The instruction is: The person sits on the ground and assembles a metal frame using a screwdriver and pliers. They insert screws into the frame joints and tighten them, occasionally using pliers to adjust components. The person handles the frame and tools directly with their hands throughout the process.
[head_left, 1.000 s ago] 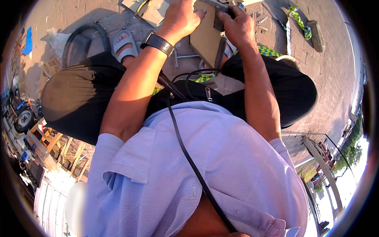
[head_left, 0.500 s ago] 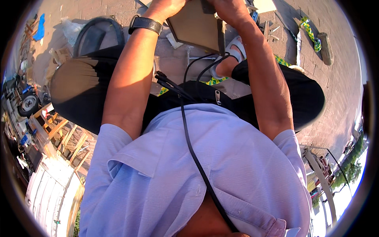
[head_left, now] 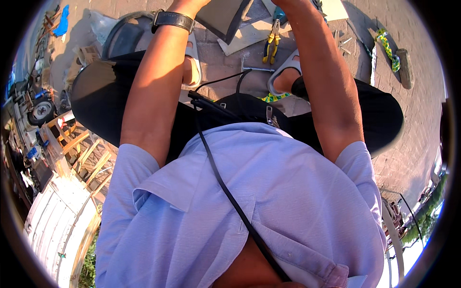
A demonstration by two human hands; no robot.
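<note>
Both forearms reach up toward the top edge of the view, and a flat, dark grey panel point(head_left: 223, 19) with straight edges and a sharp lower corner sits between them, above the paved ground. The left hand point(head_left: 188, 5) is mostly cut off by the upper rim; only its heel shows, right against the panel's left edge, so how far its fingers are curled cannot be told. A black watch point(head_left: 174, 19) with a smooth, wide band wraps the wrist just below it. The right hand is out of view past the top edge; only its forearm shows to the right of the panel.

Below the panel lies a pale, flat board point(head_left: 249, 36) on the brick paving point(head_left: 413, 125), whose small rectangular blocks look rough and reddish. Just right of the panel, a pair of pliers point(head_left: 272, 42) with yellow, rubbery handles rests on the ground, tips toward the top. Under the panel, two feet in light grey moulded sandals point(head_left: 193, 60) stand on the bricks. Further right of the panel a green and yellow braided rope point(head_left: 387, 48) snakes along the paving. Left of the panel sits a round, dark tub point(head_left: 122, 36) with a thin curved rim.
</note>
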